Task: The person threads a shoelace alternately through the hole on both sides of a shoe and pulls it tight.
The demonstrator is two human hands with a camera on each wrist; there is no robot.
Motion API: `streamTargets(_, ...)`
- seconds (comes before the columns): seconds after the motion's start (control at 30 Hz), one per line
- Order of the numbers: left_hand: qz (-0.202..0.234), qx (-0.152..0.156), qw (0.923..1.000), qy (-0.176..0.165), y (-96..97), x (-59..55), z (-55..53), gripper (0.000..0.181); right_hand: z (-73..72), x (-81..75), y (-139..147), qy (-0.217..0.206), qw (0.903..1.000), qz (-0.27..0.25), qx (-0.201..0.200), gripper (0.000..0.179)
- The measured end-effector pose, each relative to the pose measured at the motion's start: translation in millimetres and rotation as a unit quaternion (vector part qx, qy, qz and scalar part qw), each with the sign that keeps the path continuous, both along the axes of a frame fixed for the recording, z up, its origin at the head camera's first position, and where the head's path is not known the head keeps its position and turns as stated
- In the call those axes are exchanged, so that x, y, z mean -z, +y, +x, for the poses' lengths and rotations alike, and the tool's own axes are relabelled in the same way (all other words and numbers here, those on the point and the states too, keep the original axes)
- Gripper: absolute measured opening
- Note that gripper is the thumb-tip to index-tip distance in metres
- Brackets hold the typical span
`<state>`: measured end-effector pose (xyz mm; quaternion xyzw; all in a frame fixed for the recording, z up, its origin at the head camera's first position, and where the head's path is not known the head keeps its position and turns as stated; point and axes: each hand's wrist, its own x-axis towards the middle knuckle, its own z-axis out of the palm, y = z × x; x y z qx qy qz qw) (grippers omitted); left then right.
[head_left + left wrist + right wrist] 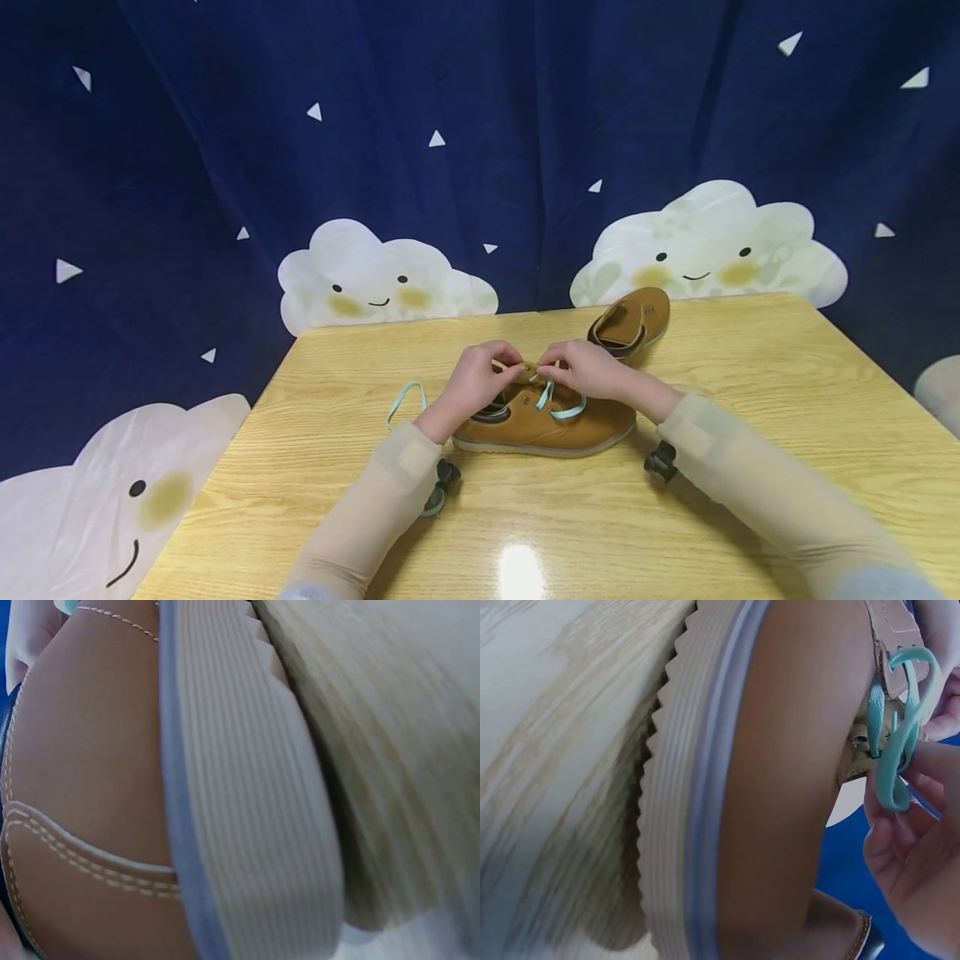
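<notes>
While both hands meet over the near shoe [543,425]:
Left hand [476,379]: fingers curled, pinching its tongue.
Right hand [588,367]: fingers curled, pinching the turquoise lace [558,404].
Second shoe [630,321]: behind the near shoe, on the table [750,392].

Wooden table [750,433]: bare surface is left open at the near edge, far left and right side, where a hand could pass.

Tan shoe [540,425]: placed at table centre, toe to the right; passage across the middle is blocked, with both hands [480,379] [585,367] gathered at its lace holes.

Second tan shoe [630,321]: set just behind and right, near the far edge; a narrow gap is left between the two.

Light-blue lace [405,400]: looped on the table left of the shoe, a snag.

Star-and-cloud curtain [225,167]: hung close behind the table.
</notes>
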<state>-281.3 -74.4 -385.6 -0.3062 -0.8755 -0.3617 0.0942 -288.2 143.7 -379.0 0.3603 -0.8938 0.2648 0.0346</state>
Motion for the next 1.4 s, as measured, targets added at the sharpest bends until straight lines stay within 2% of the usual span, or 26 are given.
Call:
streamTargets(0.1,0.017,-0.007,0.9996,0.022,-0.7,0.7,0.9,0.003,-1.2,0.8,0.1,-0.025,0.9995,-0.019,0.004,0.015)
streamTargets(0.2,0.011,-0.001,0.9989,0.046,-0.7,1.5,0.5,0.004,-1.8,1.7,-0.6,-0.057,0.9976,-0.039,0.011,0.016)
streamTargets(0.37,-0.018,0.012,0.9991,0.036,0.2,1.7,0.3,0.005,-1.7,3.2,-2.1,-0.084,0.9941,-0.066,0.018,0.017)
streamTargets(0.53,-0.052,0.004,0.9980,0.037,1.9,1.6,0.7,0.007,-1.9,4.6,-2.7,-0.093,0.9925,-0.077,0.020,0.017)
streamTargets(0.7,-0.105,-0.003,0.9934,0.046,4.4,0.9,1.3,0.010,-3.2,5.8,-2.3,-0.096,0.9923,-0.075,0.021,0.017)
streamTargets(0.8,-0.123,-0.006,0.9910,0.051,5.4,0.6,1.8,0.010,-3.2,6.0,-2.2,-0.099,0.9919,-0.077,0.020,0.017)
streamTargets(1.13,-0.120,-0.005,0.9901,0.073,7.0,0.3,0.6,0.008,-1.0,2.7,-0.5,-0.085,0.9936,-0.067,0.031,0.016)
streamTargets(1.4,-0.114,0.007,0.9908,0.072,1.3,-1.9,4.0,0.007,-0.6,5.3,-1.1,-0.081,0.9939,-0.068,0.032,0.017)
